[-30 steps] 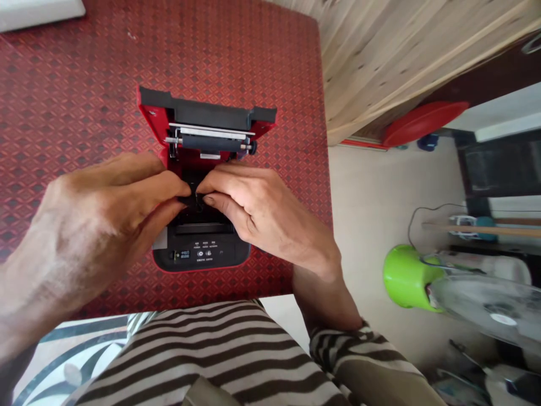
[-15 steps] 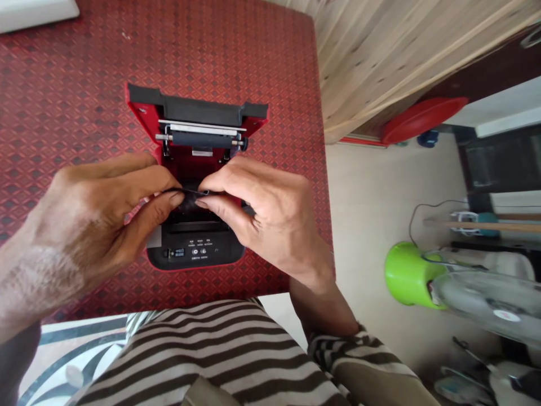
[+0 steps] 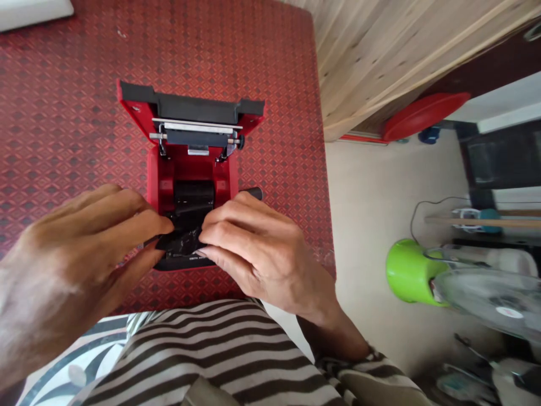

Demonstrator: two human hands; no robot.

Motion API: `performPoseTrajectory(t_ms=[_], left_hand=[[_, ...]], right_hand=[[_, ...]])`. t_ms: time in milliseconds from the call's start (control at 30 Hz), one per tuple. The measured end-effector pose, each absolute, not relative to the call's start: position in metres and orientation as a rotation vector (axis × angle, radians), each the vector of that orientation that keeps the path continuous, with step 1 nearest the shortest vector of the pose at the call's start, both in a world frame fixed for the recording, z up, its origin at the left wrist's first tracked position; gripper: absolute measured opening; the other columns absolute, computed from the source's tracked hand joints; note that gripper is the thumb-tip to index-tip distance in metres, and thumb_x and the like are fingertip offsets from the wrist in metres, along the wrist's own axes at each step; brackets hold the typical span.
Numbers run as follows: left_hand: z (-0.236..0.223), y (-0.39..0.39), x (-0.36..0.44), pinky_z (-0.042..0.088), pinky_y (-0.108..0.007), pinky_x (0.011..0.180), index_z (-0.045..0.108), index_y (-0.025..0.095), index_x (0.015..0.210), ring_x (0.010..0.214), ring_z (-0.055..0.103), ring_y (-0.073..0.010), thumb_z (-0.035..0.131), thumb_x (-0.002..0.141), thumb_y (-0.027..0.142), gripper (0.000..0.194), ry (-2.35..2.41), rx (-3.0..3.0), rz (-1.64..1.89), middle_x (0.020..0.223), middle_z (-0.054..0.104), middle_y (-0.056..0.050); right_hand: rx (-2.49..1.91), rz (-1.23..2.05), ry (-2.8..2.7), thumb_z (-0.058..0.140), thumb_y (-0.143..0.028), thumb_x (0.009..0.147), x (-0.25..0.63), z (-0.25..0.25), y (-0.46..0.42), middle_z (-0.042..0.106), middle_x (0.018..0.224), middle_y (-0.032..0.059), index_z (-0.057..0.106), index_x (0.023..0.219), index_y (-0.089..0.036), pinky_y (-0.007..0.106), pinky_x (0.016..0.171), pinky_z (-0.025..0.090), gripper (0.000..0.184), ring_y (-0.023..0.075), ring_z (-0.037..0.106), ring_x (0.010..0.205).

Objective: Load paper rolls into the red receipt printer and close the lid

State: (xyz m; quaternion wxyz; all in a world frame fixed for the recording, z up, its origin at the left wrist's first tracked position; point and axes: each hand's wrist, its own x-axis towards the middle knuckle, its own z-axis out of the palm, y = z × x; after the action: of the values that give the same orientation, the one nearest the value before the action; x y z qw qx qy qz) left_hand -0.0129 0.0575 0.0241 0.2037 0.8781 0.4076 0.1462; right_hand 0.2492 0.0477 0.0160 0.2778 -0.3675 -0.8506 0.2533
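A small red and black printer [image 3: 154,175] stands on the table with its lid [image 3: 196,107] raised, showing a roller [image 3: 196,138] on the underside. Inside lies a black roll [image 3: 194,194], from which a thin, shiny black ribbon [image 3: 181,239] stretches toward me over the front panel. My left hand [image 3: 97,242] pinches the ribbon's left edge between thumb and fingers. On the right edge, my right hand [image 3: 257,254] pinches it the same way. The ribbon is slightly crumpled and covers most of the panel's buttons. A dark cylinder end [image 3: 255,193] sticks out behind my right hand.
The printer rests on a red patterned tabletop [image 3: 270,67], whose right edge borders a pale floor. A white object [image 3: 34,12] sits at the far left corner. A wooden panel [image 3: 363,51], a green bucket [image 3: 403,270] and a fan [image 3: 494,299] are off to the right.
Both hands have moved toward me from inside the printer, drawing the black ribbon out over the front panel. The roll and red interior now show. The view has shifted slightly.
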Motion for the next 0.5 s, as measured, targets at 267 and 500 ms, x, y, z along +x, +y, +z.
performPoseTrajectory(t_ms=[267, 500], left_hand=[[0.028, 0.053, -0.008, 0.052, -0.042, 0.069, 0.066, 0.035, 0.109, 0.087, 0.065, -0.0225, 0.055, 0.100, 0.026, 0.016, 1.171, 2.550, 0.391, 0.101, 0.070, -0.003], [0.037, 0.052, -0.004, 0.055, -0.042, 0.068, 0.065, 0.034, 0.113, 0.082, 0.068, -0.0213, 0.055, 0.101, 0.026, 0.018, 1.153, 2.646, 0.319, 0.096, 0.071, -0.001]], right_hand=[[-1.064, 0.536, -2.300, 0.059, -0.015, 0.103, 0.244, 0.014, 0.031, 0.077, 0.107, 0.0061, 0.073, 0.109, -0.017, 0.036, 0.087, 0.056, 0.015, 0.0184, 0.062, 0.093], [-1.049, 0.410, -2.229, 0.063, -0.011, 0.100, 0.243, 0.007, 0.023, 0.079, 0.103, 0.0046, 0.075, 0.104, -0.015, 0.036, 0.080, 0.055, 0.013, 0.0182, 0.065, 0.091]])
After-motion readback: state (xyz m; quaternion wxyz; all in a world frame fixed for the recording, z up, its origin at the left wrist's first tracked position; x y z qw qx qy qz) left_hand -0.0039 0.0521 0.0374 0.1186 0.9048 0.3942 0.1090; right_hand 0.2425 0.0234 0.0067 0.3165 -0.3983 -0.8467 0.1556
